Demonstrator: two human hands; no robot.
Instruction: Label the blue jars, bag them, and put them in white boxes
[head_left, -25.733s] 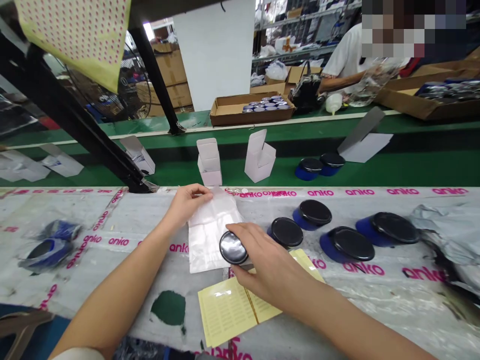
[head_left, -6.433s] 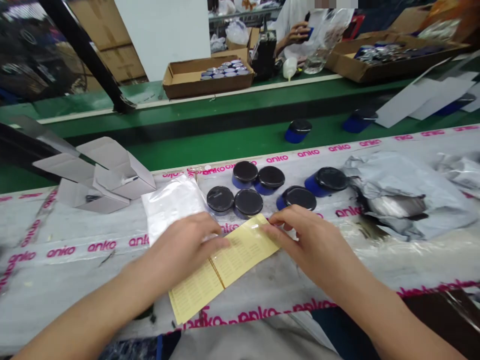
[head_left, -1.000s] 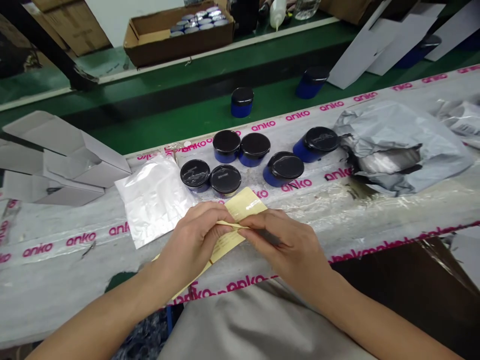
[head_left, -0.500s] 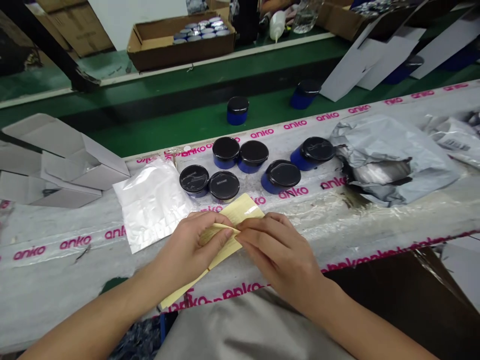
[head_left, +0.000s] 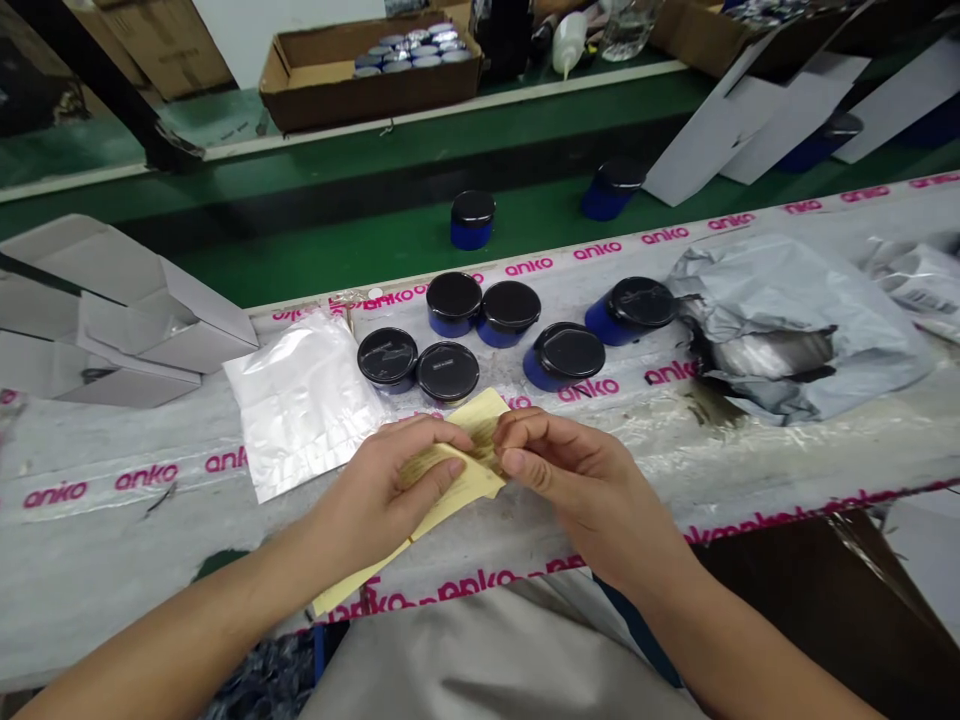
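The yellow label sheet [head_left: 486,418] is being held bent over, just above the printed bench cover [head_left: 142,478], with its lower corner reaching toward the near edge. It is being gripped by the left hand [head_left: 382,480], which is curled over its middle, while its right edge is being pinched narrowly by the right hand [head_left: 570,478]. Six blue jars [head_left: 448,372] are being kept just beyond it, and a clear bag [head_left: 300,405] is being left beside it.
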